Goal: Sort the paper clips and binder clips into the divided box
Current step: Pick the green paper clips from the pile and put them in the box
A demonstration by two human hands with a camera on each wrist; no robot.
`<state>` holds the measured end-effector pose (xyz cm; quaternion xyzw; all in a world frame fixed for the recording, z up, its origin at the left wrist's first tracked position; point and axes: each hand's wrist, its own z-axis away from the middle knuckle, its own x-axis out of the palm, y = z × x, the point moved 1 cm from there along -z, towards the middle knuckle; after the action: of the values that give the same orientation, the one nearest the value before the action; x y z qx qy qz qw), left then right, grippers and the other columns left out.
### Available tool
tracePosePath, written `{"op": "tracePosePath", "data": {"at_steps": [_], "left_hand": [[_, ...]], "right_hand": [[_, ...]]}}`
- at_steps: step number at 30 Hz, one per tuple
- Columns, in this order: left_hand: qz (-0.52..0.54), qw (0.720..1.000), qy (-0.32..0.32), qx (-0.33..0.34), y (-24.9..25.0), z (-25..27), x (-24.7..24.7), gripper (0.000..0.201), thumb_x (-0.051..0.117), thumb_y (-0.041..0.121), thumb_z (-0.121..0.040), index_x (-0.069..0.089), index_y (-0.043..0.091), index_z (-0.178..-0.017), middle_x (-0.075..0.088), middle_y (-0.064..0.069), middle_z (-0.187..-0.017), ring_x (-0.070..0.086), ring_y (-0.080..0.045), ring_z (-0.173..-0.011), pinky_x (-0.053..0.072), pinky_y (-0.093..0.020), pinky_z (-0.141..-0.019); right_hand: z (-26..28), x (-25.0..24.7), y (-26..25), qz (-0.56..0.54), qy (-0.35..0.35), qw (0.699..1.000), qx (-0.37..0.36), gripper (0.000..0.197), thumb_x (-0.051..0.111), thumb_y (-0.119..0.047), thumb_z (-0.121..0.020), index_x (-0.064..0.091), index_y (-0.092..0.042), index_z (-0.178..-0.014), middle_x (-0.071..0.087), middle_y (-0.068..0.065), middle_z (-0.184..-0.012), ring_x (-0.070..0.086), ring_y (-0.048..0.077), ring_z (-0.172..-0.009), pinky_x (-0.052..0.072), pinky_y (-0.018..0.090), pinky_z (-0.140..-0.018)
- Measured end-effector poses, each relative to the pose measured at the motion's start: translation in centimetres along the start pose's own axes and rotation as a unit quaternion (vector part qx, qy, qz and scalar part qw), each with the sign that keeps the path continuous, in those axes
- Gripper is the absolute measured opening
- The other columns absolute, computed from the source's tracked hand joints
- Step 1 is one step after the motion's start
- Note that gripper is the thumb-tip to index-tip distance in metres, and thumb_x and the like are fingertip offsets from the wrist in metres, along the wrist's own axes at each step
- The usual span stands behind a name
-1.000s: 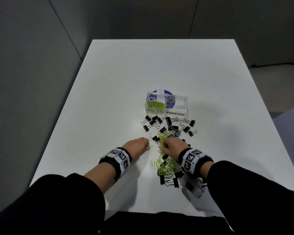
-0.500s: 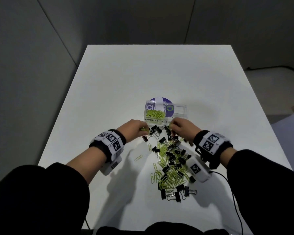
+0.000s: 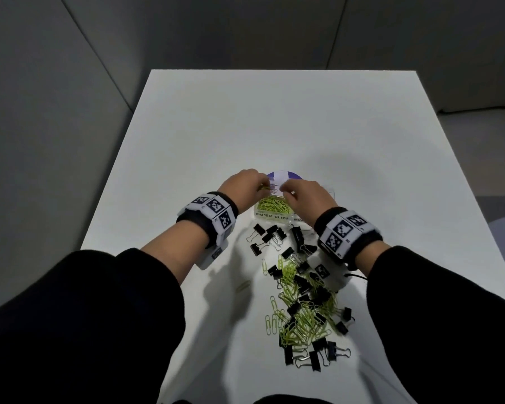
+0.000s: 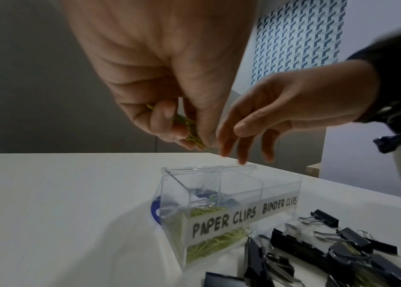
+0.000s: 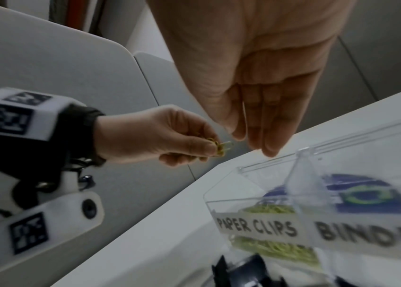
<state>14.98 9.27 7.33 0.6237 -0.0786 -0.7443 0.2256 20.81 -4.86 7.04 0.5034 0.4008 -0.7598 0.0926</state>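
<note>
Two hands are raised over the clear divided box [image 3: 274,218], which stands on the white desk [image 3: 274,126]. The left hand [image 3: 242,186] pinches a small bunch of yellow-green paper clips [image 5: 220,148] between thumb and curled fingers, above the compartment labelled PAPER CLIPS [image 4: 222,223]. That compartment already contains yellow-green clips. The right hand [image 3: 303,196] holds nothing; its fingers [image 5: 266,124] are extended and point down toward the box. A mixed pile of black binder clips [image 3: 270,237] and loose paper clips [image 3: 301,319] lies on the desk in front of the box.
</note>
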Motion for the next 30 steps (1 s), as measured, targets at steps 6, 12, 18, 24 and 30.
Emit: {"op": "tracePosePath", "data": {"at_steps": [6,12,18,24,30], "left_hand": [[-0.009,0.998,-0.045,0.034,2.0,-1.5,1.6,0.029,0.052,0.026,-0.093,0.059,0.012,-0.118,0.058,-0.010,-0.120,0.055,-0.026,-0.109,0.043,-0.033,-0.090],[-0.044,0.996,-0.006,0.083,2.6,1.7,2.3,0.023,0.051,0.025,-0.092,0.062,0.017,-0.111,0.059,-0.002,-0.115,0.056,-0.020,-0.104,0.047,-0.033,-0.082],[-0.091,0.980,-0.178,0.005,-0.2,7.8,6.2,0.025,0.056,0.041,-0.088,0.060,0.018,-0.098,0.064,0.001,-0.099,0.057,-0.014,-0.086,0.047,-0.025,-0.074],[-0.029,0.980,-0.188,-0.056,-1.8,11.3,9.4,0.029,0.059,0.027,-0.086,0.054,0.011,-0.109,0.055,-0.007,-0.111,0.053,-0.021,-0.090,0.040,-0.028,-0.078],[0.017,0.989,-0.140,-0.035,-0.2,12.8,11.1,0.016,0.051,0.013,-0.092,0.058,0.006,-0.105,0.056,-0.008,-0.110,0.055,-0.024,-0.101,0.040,-0.025,-0.083]], "right_hand": [[4.6,-0.4,3.8,0.043,-0.066,0.997,0.010,0.023,0.047,-0.018,-0.094,0.065,-0.011,-0.106,0.069,0.009,-0.105,0.063,0.024,-0.091,0.048,0.030,-0.081],[7.2,1.4,6.0,0.097,-0.119,0.988,0.006,0.022,0.047,-0.015,-0.094,0.063,-0.010,-0.107,0.067,0.009,-0.109,0.062,0.025,-0.095,0.042,0.026,-0.074],[8.3,3.3,5.7,0.167,-0.128,0.977,0.037,0.039,0.051,-0.040,-0.091,0.049,-0.013,-0.118,0.056,0.006,-0.117,0.057,0.023,-0.103,0.049,0.034,-0.080],[9.3,5.4,5.5,0.170,-0.126,0.975,0.061,0.033,0.052,-0.029,-0.092,0.043,-0.009,-0.116,0.053,0.011,-0.119,0.058,0.029,-0.102,0.048,0.037,-0.079],[10.8,6.2,5.6,0.175,-0.138,0.975,0.012,0.033,0.049,-0.019,-0.091,0.042,-0.013,-0.123,0.051,0.010,-0.119,0.057,0.029,-0.102,0.049,0.038,-0.078]]}}
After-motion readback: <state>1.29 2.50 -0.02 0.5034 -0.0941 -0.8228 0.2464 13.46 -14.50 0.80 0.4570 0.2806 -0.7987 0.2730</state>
